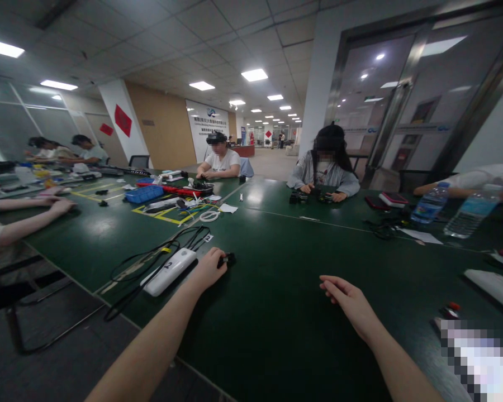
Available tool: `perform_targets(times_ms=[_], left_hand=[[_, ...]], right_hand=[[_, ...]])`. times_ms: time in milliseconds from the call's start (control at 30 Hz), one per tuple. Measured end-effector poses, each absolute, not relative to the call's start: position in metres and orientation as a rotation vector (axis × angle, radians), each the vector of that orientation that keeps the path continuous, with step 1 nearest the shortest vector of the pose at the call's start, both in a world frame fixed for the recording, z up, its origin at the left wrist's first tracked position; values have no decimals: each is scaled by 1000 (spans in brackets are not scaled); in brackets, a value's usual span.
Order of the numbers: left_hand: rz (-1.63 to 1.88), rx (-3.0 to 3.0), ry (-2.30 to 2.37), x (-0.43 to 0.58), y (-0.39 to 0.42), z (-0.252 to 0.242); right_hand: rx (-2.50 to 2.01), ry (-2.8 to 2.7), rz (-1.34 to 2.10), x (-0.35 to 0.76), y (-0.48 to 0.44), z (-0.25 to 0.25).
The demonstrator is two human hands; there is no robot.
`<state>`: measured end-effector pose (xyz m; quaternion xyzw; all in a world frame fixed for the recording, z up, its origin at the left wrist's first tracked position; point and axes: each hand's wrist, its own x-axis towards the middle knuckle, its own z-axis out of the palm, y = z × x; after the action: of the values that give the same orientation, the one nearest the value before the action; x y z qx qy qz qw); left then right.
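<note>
My left hand (212, 269) is closed on a small black object (227, 259) at the tabletop. My fingers cover part of it, and its kind cannot be made out. Just left of this hand lies a white power bank-like case (170, 272) marked "2", with black cables (140, 263) looped over and beside it. My right hand (347, 298) is further right, over the green table (272, 329). Its fingers are loosely stretched out, thumb near the index finger, and nothing shows in them.
Beyond my left hand are a white cable coil (209, 216), a blue basket (143, 194) and coloured wires. Two water bottles (430, 204) (473, 212) stand at the right. Two people with headsets sit opposite, handling small black items; another person's arms (37, 215) rest at left.
</note>
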<state>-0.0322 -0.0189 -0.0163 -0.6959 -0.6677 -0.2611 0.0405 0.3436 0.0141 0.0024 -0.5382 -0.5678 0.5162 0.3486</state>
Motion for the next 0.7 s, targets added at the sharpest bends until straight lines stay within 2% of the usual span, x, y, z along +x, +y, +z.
perform_targets(times_ms=[267,700], left_hand=[[-745,-2165,-2128,-28,-20,-12],[-875,-2220,-2111,-32,-22,-15]], right_hand=[[-1392,-1479,1339,344,15,1],[-1406,-1483,1340,344,13,4]])
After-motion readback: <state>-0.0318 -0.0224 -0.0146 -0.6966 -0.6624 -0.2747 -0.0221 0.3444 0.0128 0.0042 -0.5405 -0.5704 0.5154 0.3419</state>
